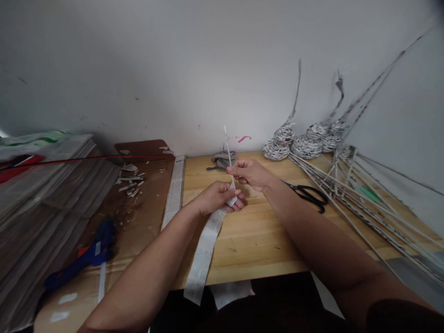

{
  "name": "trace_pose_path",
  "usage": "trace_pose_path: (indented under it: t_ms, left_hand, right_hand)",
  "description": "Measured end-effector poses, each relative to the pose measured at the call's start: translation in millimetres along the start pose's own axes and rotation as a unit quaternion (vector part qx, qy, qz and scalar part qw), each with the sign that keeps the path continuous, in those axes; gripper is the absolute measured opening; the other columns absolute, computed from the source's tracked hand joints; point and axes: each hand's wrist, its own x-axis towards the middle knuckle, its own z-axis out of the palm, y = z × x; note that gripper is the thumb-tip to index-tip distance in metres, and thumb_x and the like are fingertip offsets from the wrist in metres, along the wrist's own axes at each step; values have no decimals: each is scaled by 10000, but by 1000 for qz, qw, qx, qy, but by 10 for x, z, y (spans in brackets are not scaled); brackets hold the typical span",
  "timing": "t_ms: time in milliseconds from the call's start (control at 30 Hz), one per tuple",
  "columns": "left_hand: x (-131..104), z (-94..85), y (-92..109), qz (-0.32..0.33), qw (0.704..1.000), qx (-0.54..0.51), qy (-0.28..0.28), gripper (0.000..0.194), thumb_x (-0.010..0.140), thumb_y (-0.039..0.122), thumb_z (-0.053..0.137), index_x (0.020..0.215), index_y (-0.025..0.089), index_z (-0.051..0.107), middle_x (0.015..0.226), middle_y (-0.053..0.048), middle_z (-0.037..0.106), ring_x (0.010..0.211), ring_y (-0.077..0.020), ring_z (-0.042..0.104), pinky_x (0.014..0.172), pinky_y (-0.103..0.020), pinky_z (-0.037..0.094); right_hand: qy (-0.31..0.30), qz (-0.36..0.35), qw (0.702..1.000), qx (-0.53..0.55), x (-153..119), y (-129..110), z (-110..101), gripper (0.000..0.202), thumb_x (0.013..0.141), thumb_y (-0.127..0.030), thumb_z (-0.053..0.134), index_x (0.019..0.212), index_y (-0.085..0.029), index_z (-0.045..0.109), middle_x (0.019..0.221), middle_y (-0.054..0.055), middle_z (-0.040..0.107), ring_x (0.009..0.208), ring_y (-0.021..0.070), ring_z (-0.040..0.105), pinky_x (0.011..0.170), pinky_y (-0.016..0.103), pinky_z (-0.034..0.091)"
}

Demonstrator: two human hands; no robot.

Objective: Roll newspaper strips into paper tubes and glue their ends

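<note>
A long strip of printed newspaper (203, 254) runs from my left hand down over the table's front edge. My left hand (224, 198) pinches the strip near its upper end, where it narrows into a thin rolled tube. My right hand (248, 172) grips that paper tube (228, 150) just above, between thumb and fingers, and its tip points up toward the wall. Behind the hands lies a crumpled grey cloth (223, 159). Black-handled scissors (312, 194) rest beside my right forearm, partly hidden by it.
Woven paper gourd shapes (276, 147) stand against the wall at the right, near many long paper tubes (374, 222). At the left are a blue glue gun (95, 249), paper scraps (132, 180) on cardboard (145, 217), and a tall newspaper stack (41, 222). More strips (175, 189) lie beside the table.
</note>
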Motion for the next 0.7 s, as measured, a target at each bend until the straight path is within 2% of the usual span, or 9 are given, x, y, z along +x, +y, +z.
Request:
trace_pose_path:
  t_ms: [67,100,233,267,400,467,567,600,700]
  left_hand:
    - [1,1,0,-4,1000,7,2,431,833,533,647,935,117,691,834,-107,730,742,-151,665,730,-304,524]
    - [0,0,1,-8,1000,9,6,423,840,528,640,936,119,691,833,-108,732,735,-150,664,723,-303,524]
    - [-9,-1,3,-21,1000,14,9,410,863,517,613,958,126,695,849,-115,738,736,-153,668,723,-310,521]
    - [-11,1,2,-21,1000,16,6,411,864,519,610,960,128,696,853,-115,739,740,-154,668,730,-314,523]
    - [-11,8,4,-15,1000,23,0,417,851,528,625,935,126,699,854,-112,736,749,-153,666,744,-315,525]
    - [-9,6,6,-16,1000,25,2,423,851,530,624,934,121,698,843,-111,734,737,-150,663,733,-308,524]
    - [-6,-2,3,-20,999,31,4,441,856,537,612,944,113,698,849,-123,734,729,-152,662,711,-299,521]
    - [-6,-4,0,-18,999,33,5,444,857,539,610,946,113,698,854,-125,734,732,-154,662,709,-298,521]
    - [-3,-2,-11,-9,999,35,5,438,856,540,610,943,119,691,850,-120,733,739,-158,665,703,-296,519]
  right_hand:
    - [20,-7,1000,6,-2,-7,5,409,619,-497,830,646,-158,605,542,-51,483,482,55,372,425,202,221]
    - [9,-7,1000,7,-6,-12,1,406,633,-510,818,674,-156,625,558,-43,499,498,61,396,429,201,227]
    - [-82,8,997,-13,-23,-13,-24,391,704,-496,775,859,-141,720,660,3,586,585,85,481,467,207,277]
    - [-78,6,997,-17,-23,-9,-23,371,698,-477,786,841,-141,720,659,0,585,578,81,471,469,209,276]
    - [11,-18,1000,-10,-19,-4,0,350,626,-431,843,655,-156,628,576,-44,509,514,61,393,460,217,254]
    - [-3,-15,1000,-18,-22,-13,-3,348,649,-451,825,680,-158,639,581,-37,520,524,69,411,458,217,251]
    - [-78,0,996,-45,-24,-15,-23,358,717,-493,765,791,-149,702,669,9,597,581,86,475,463,213,267]
    - [-85,-4,995,-49,-22,-8,-25,363,719,-496,763,789,-145,704,687,15,608,584,84,474,465,212,270]
    - [-27,-25,999,-40,-13,18,-6,372,653,-480,816,684,-149,651,616,-24,550,528,60,403,462,209,261]
